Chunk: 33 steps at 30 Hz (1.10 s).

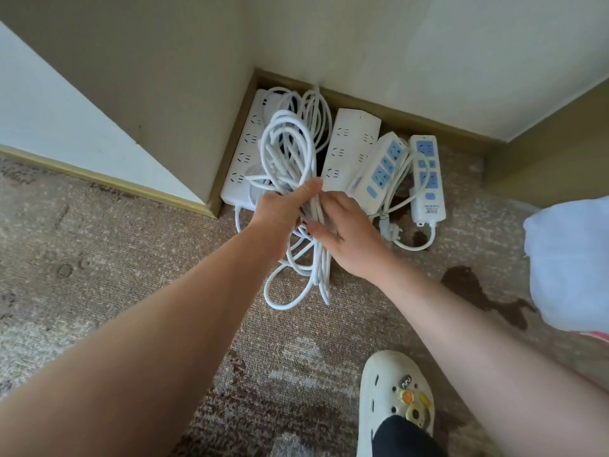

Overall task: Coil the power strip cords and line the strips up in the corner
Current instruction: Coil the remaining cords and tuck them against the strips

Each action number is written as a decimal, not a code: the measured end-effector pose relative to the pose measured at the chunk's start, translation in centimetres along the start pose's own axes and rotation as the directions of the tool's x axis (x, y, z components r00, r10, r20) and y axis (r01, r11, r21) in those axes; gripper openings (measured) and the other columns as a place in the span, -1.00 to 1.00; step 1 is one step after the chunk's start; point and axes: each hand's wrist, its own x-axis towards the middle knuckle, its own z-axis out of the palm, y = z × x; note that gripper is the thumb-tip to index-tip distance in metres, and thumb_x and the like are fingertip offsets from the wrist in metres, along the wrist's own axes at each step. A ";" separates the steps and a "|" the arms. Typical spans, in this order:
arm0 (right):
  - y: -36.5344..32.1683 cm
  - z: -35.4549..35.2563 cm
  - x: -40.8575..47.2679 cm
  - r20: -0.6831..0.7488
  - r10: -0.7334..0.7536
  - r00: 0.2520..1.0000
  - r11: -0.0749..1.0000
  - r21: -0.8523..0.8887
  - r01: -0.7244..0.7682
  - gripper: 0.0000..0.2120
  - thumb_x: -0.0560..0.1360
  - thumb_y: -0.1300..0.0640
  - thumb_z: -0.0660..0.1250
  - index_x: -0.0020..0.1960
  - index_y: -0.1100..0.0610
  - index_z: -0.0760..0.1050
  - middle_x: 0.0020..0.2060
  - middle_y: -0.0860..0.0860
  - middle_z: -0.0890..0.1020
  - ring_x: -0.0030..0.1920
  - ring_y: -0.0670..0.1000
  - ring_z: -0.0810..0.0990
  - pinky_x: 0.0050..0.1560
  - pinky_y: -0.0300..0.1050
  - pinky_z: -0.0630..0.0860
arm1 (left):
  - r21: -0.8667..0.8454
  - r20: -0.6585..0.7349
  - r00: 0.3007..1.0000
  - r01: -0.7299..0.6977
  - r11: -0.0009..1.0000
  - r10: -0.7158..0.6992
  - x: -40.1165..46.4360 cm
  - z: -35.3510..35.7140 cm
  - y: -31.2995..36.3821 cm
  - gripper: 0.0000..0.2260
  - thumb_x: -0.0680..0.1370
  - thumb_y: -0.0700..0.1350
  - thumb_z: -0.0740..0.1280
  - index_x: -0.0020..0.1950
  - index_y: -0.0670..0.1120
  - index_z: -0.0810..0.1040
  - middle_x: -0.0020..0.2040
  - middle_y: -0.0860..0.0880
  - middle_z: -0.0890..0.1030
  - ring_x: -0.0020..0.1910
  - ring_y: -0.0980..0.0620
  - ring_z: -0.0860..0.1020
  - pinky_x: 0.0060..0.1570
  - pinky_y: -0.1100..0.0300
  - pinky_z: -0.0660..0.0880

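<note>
1. The carpet (131, 258) fills the near scene, brown and patterned, with a dark stain (478, 291) to the right; two walls meet at the far corner (255, 74).
2. Four power strips lie side by side in that corner: a long white strip (242, 159) at the left against the wall, a second white strip (351, 146) to its right, then a tilted blue-socket strip (379, 173), and another blue-socket strip (426, 179) farthest right.
3. A white cord bundle (290, 153) rises in loops over the left strips and trails down onto the carpet near me.
4. My left hand (280, 209) has its grip closed round the middle of the bundle, thumb on top.
5. My right hand (346, 232) holds the same bundle just beside it, fingers curled round the strands.
6. A cream clog (395, 400) sits near right.
7. A plug (390, 230) lies on the carpet by the blue strips.
</note>
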 end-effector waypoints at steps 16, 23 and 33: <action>3.5 -2.5 4.3 -0.195 0.675 0.712 0.734 0.083 -0.674 -0.09 0.45 -0.38 0.25 0.59 -0.02 -0.06 0.27 0.09 0.56 0.10 0.18 0.61 -0.12 0.00 0.52 | 0.277 -0.090 0.993 -0.051 0.959 0.079 -1.0 -0.8 1.2 -0.68 0.40 0.02 0.45 -0.09 -0.25 0.61 -0.26 -0.15 0.60 -0.28 -0.06 0.56 0.04 -0.10 0.58; 3.1 -1.8 4.4 -0.359 0.498 0.789 0.844 0.408 -0.348 -0.25 0.45 -0.10 0.40 0.52 -0.08 0.10 0.14 -0.14 0.56 -0.12 -0.15 0.61 -0.27 -0.21 0.56 | 0.537 -0.055 0.983 -0.120 0.835 0.177 0.0 0.4 6.2 -0.79 0.47 0.02 0.42 -0.16 -0.10 0.51 -0.38 0.02 0.48 -0.62 0.18 0.43 -0.65 0.41 0.35; 4.3 -2.1 5.3 -0.450 0.524 0.723 0.830 0.459 -0.316 -0.39 0.49 0.03 0.34 0.48 0.08 0.23 0.25 0.11 0.48 0.06 0.05 0.60 -0.03 -0.06 0.59 | 0.766 -0.060 0.964 -0.122 0.631 0.259 7.8 3.2 9.9 -0.72 0.43 -0.03 0.48 0.05 -0.11 0.53 -0.18 0.00 0.59 -0.33 0.13 0.56 -0.45 0.29 0.47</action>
